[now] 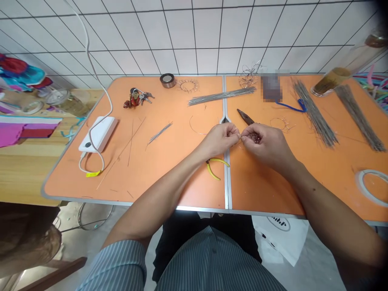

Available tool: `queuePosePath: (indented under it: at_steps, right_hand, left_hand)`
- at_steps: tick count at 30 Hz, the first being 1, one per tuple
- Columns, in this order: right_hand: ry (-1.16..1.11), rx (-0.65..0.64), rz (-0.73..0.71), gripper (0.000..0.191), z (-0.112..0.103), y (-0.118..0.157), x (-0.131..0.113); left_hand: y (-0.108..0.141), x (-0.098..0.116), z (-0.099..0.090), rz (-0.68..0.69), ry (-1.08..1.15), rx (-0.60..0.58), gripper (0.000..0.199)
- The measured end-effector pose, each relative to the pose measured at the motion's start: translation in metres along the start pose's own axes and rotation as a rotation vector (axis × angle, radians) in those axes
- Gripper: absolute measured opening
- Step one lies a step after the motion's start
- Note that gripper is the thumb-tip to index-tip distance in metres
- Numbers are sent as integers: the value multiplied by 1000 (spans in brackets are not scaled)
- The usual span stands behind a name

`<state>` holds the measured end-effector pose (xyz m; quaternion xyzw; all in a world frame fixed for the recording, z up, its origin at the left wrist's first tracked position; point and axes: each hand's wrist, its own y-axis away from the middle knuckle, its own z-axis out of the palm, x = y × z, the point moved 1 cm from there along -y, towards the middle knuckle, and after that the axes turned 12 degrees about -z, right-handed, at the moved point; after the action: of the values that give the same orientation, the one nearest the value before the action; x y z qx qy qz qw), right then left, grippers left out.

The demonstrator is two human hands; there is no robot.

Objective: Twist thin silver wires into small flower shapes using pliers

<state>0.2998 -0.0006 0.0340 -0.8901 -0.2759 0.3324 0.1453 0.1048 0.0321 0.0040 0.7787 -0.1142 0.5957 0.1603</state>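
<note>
My left hand (222, 138) and my right hand (264, 143) meet above the metal seam of the orange table (188, 178), fingertips almost touching. Both are pinched on a thin wire, of which a curved length (195, 128) seems to run out to the left of my left hand. Dark reddish bits show inside my right hand's curled fingers, too small to make out. Just beyond my right hand lie dark-jawed pliers (245, 117), their handles hidden under it. Yellow-handled pliers (218, 165) rest below my left hand.
Wire bundles (222, 96) (315, 113) lie at the back and right. A tape roll (167, 80), keys (139, 98) and a white power bank (98, 134) with a cable stand left. A glass jar (330, 81) is at back right, a white ring (374, 186) at far right.
</note>
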Motion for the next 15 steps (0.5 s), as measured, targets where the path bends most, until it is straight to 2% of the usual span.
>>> queuePosePath:
  at_steps: [4, 11, 13, 15]
  right_hand:
    - [30, 10, -37, 11, 0, 0, 2]
    - [187, -8, -198, 13, 8, 2, 3]
    - [194, -10, -190, 14, 8, 1, 1]
    - [144, -26, -101, 11, 6, 0, 1]
  left_hand:
    - [0, 1, 2, -29, 14, -11, 12]
    - [4, 5, 4, -164, 87, 5, 22]
    - [5, 5, 4, -176, 96, 11, 22]
    - [4, 6, 3, -154, 86, 8, 19]
